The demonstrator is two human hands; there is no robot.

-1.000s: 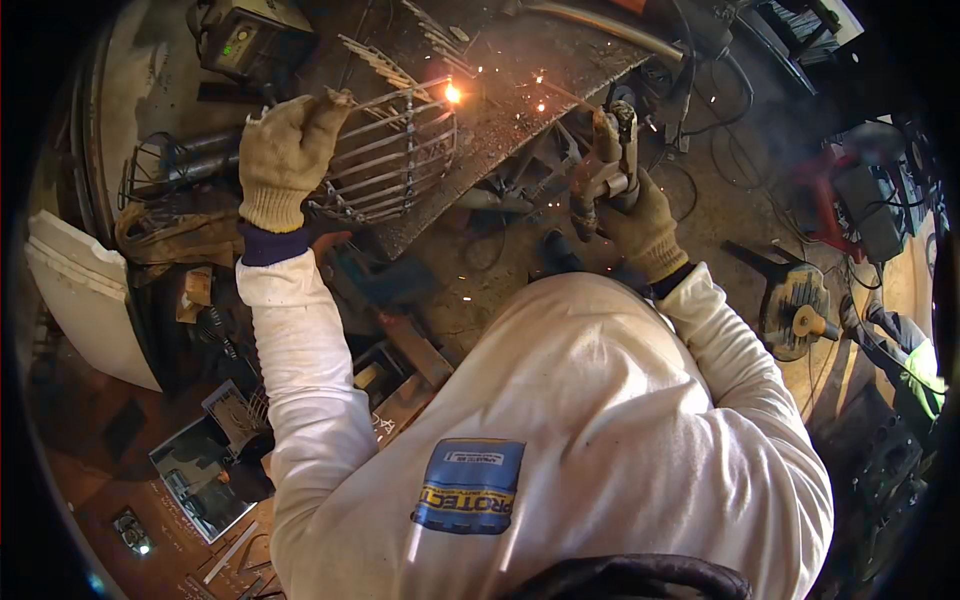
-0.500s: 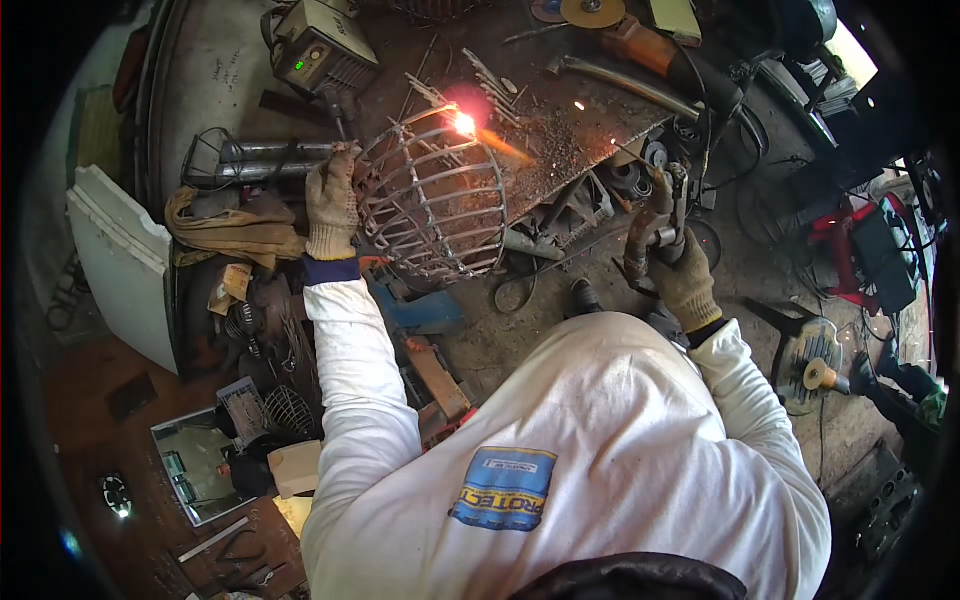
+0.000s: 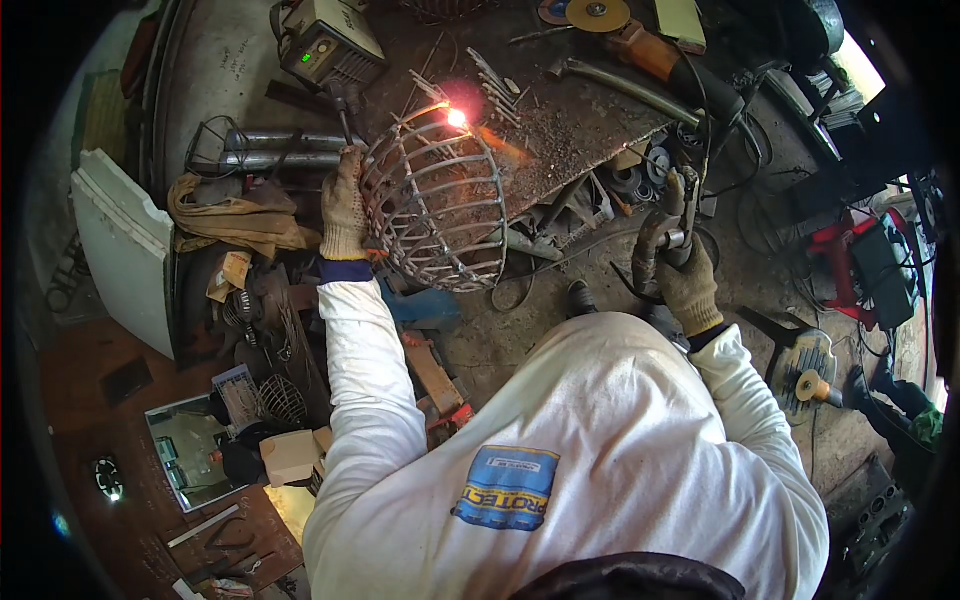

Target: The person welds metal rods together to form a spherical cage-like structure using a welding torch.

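Observation:
A round cage of welded metal bars (image 3: 440,205) sits at the near edge of the workbench. A bright welding arc (image 3: 457,118) glows on its upper rim, with orange glare beside it. My left hand (image 3: 344,205), in a knitted work glove, is closed at the cage's left side; the fingertips are partly hidden. To the right, my gloved right hand (image 3: 690,285) grips a worn, rusty-brown electrode holder (image 3: 655,235). I cannot clearly make out the rod between holder and arc.
A welding machine (image 3: 330,45) and metal tubes (image 3: 280,150) lie left of the cage. An angle grinder (image 3: 640,45) rests at the bench's far right. A red-and-black machine (image 3: 860,265) stands on the floor. Another person's legs (image 3: 900,400) show at the right edge.
The arc has shifted slightly left along the cage's rim, and its glare is smaller. My left hand sits slightly farther right. The view has shifted a little; both hands keep their grip.

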